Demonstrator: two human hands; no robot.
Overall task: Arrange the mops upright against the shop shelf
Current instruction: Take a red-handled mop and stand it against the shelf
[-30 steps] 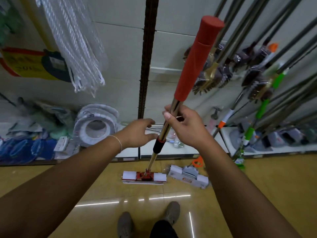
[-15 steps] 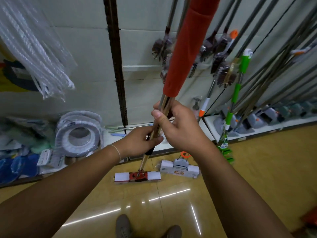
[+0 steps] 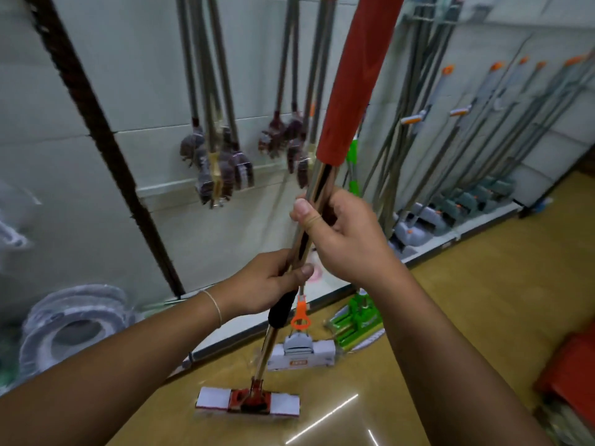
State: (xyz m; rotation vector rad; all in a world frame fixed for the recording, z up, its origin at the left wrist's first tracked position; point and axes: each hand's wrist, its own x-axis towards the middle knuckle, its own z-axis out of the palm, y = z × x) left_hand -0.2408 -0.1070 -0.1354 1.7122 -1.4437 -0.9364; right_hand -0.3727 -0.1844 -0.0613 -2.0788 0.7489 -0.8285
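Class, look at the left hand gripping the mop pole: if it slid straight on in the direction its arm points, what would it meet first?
Probably the right hand, which grips the same mop pole just above the left hand. Beyond it hang brushes, though depth is unclear.

Glossy tan floor (image 3: 450,317) — red-and-white mop head (image 3: 248,401), grey mop head (image 3: 301,352), green one (image 3: 355,320) resting on it.

Three mop heads (image 3: 248,401) on the floor (image 3: 450,317); two hands (image 3: 347,239) grip one.
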